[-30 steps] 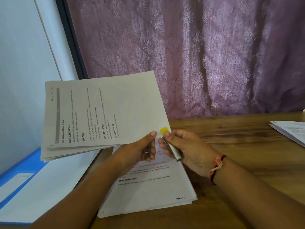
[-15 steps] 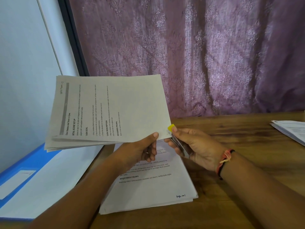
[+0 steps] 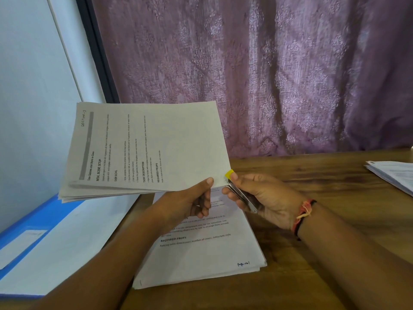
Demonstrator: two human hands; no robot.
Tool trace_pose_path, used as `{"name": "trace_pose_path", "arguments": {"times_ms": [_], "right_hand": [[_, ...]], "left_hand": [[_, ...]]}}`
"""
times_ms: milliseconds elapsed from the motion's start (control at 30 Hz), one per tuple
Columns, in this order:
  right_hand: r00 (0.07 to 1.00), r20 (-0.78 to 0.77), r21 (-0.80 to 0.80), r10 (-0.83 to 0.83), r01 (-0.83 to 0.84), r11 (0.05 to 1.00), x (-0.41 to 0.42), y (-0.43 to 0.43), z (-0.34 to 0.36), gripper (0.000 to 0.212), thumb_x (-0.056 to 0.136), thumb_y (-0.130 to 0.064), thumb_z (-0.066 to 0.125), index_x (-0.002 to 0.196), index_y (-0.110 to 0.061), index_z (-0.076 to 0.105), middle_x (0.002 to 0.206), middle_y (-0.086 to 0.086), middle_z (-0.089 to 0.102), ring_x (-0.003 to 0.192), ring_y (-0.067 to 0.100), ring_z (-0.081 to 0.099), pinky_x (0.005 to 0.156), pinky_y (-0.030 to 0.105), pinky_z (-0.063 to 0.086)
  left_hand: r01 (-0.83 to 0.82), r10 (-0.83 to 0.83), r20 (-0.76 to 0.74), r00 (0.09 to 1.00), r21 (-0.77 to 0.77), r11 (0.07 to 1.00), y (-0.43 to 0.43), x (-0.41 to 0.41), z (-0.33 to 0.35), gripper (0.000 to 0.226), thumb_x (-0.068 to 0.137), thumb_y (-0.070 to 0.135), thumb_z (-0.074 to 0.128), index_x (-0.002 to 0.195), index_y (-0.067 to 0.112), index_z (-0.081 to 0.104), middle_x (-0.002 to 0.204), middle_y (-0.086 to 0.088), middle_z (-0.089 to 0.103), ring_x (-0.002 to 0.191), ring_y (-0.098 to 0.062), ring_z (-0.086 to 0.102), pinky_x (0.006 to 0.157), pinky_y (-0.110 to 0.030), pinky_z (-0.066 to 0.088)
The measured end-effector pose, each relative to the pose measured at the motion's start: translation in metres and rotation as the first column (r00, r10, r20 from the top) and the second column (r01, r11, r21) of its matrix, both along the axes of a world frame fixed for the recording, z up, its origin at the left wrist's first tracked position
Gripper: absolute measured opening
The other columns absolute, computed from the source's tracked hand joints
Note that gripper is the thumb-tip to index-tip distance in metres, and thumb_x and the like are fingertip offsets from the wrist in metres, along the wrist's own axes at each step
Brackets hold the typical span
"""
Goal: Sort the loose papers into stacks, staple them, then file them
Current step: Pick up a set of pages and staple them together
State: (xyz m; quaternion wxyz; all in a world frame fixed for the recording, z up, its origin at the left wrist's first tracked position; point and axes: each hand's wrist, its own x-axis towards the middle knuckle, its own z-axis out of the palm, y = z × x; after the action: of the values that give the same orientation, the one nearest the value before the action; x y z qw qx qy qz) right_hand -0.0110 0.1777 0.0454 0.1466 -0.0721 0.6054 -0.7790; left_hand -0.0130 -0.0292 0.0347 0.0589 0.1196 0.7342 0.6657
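My left grip (image 3: 190,202) pinches a sheaf (image 3: 145,148) by its corner, above the stack (image 3: 201,253) lying on the wooden bench (image 3: 312,175). My right grip (image 3: 263,198) clasps a stapler (image 3: 240,195) at that corner. A mauve curtain (image 3: 268,74) hangs behind the stack, and a blue folder (image 3: 33,220) lies left of it.

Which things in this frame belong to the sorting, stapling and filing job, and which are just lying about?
Job: held papers, gripped by the left hand; stapler at their corner, in the right hand; paper stack under the hands; second stack at far right; blue folder.
Lying about: curtain; table; wristband.
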Motion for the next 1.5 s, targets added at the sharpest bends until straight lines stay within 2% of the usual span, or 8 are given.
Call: {"name": "trace_pose_path", "arguments": {"times_ms": [300,633,967,1033,1133,1233,1367,1500], "right_hand": [[1.0,-0.003,0.019,0.015,-0.015,1.0,-0.003,-0.002,0.0,0.045,0.08,-0.031,0.072,0.11,0.002,0.069,0.094,0.012,0.075,0.072,0.01,0.068,0.059,0.018,0.057],[0.996,-0.085,0.124,-0.007,0.017,0.992,-0.009,-0.007,0.002,0.044,0.073,-0.04,0.071,0.095,-0.003,0.071,0.079,0.004,0.073,0.062,0.004,0.061,0.057,0.015,0.053],[0.988,-0.147,0.277,-0.041,0.08,0.958,-0.01,0.008,-0.002,0.052,0.074,-0.054,0.072,0.093,-0.005,0.075,0.091,0.008,0.077,0.07,0.008,0.063,0.058,0.019,0.048],[0.952,-0.284,0.416,-0.113,0.228,0.88,-0.02,0.022,-0.005,0.048,0.076,-0.056,0.073,0.091,-0.012,0.077,0.086,0.002,0.077,0.073,0.009,0.067,0.06,0.019,0.048],[0.815,-0.551,0.628,-0.178,0.546,0.555,-0.039,0.049,-0.016,0.039,0.074,-0.056,0.079,0.094,-0.022,0.077,0.088,-0.006,0.075,0.084,0.009,0.069,0.077,0.028,0.055],[0.756,-0.643,0.701,-0.12,0.644,0.307,-0.05,0.067,-0.025,0.036,0.072,-0.053,0.082,0.089,-0.022,0.076,0.085,-0.002,0.073,0.082,0.016,0.066,0.077,0.036,0.055],[0.78,-0.623,0.762,-0.06,0.622,0.183,-0.057,0.076,-0.028,0.036,0.072,-0.051,0.084,0.078,-0.018,0.071,0.073,-0.002,0.066,0.071,0.017,0.062,0.058,0.029,0.044],[0.828,-0.561,0.822,-0.014,0.559,0.111,-0.065,0.074,-0.032,0.042,0.072,-0.059,0.08,0.085,-0.019,0.074,0.077,-0.001,0.069,0.072,0.014,0.062,0.066,0.032,0.053]], "left_hand": [[-0.005,0.005,0.012,1.0,0.001,1.0,-0.002,-0.001,0.0,0.037,0.098,0.036,0.061,0.073,0.01,0.064,0.067,-0.01,0.061,0.057,-0.02,0.058,0.054,-0.026,0.05],[-0.007,0.007,0.012,1.0,0.012,1.0,-0.004,-0.002,0.002,0.038,0.099,0.036,0.06,0.072,0.009,0.063,0.067,-0.01,0.06,0.056,-0.02,0.058,0.053,-0.026,0.05],[-0.016,0.016,0.047,0.999,0.007,1.0,-0.005,0.0,0.002,0.037,0.099,0.035,0.06,0.073,0.008,0.062,0.066,-0.009,0.061,0.056,-0.018,0.058,0.052,-0.024,0.049],[-0.018,0.017,0.05,0.999,0.02,1.0,-0.005,0.0,0.003,0.037,0.098,0.034,0.061,0.072,0.009,0.062,0.067,-0.009,0.06,0.056,-0.018,0.057,0.052,-0.024,0.05],[-0.02,0.018,0.056,0.998,0.029,0.999,-0.005,0.002,0.003,0.036,0.097,0.033,0.062,0.07,0.009,0.063,0.066,-0.01,0.06,0.056,-0.018,0.057,0.051,-0.024,0.05],[-0.008,0.006,0.069,0.998,0.028,1.0,-0.004,0.003,0.002,0.035,0.096,0.033,0.063,0.071,0.009,0.063,0.066,-0.01,0.06,0.056,-0.019,0.057,0.053,-0.025,0.051],[0.012,-0.013,0.077,0.997,0.015,1.0,-0.002,0.003,0.001,0.035,0.097,0.032,0.063,0.072,0.008,0.063,0.067,-0.01,0.061,0.057,-0.019,0.057,0.055,-0.026,0.052],[0.035,-0.035,0.08,0.996,0.008,0.999,-0.004,0.004,0.001,0.033,0.095,0.032,0.064,0.073,0.008,0.064,0.068,-0.011,0.061,0.059,-0.02,0.057,0.057,-0.027,0.052]]}}
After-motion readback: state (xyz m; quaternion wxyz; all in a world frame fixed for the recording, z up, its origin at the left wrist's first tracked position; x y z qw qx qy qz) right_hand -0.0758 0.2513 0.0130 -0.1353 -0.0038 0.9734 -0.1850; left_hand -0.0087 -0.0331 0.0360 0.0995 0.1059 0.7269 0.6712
